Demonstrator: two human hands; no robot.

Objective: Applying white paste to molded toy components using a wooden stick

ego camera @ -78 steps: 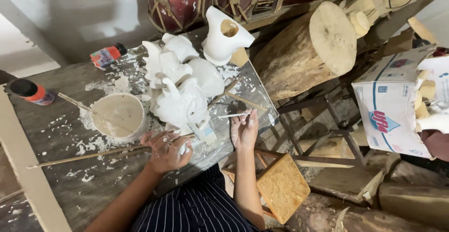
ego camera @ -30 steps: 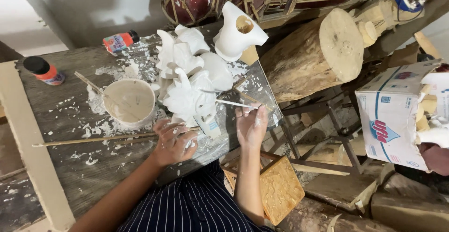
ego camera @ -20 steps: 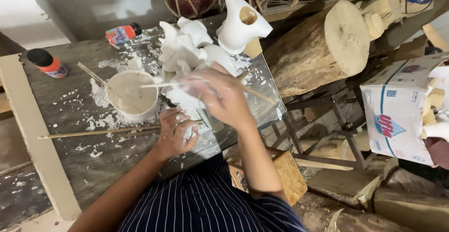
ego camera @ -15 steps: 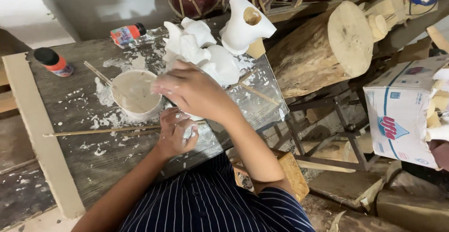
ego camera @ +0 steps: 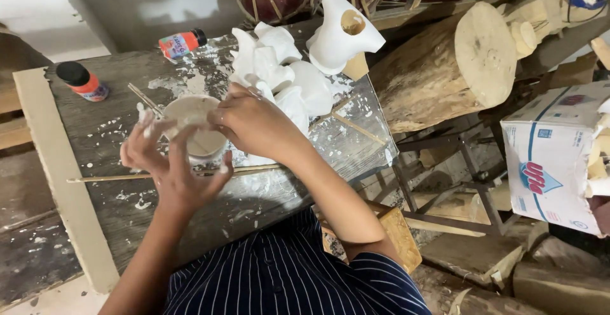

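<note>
Head view: One bowl [ego camera: 202, 138] of pale paste stands on the wooden table [ego camera: 95, 131], between both hands. The left hand [ego camera: 170, 172] is open, its fingers spread around the near rim of the bowl. The right hand [ego camera: 251, 122] lies curled over the far rim; whether it grips anything cannot be told. A cluster of white figurines [ego camera: 289, 80] stands just behind the right hand. Two orange bottles with black caps: one upright [ego camera: 82, 81] at the left, one lying [ego camera: 181, 42] at the far edge. One thin stick [ego camera: 121, 176] lies across the table. One log [ego camera: 454, 67] and one cardboard box [ego camera: 553, 156] sit at the right.
</note>
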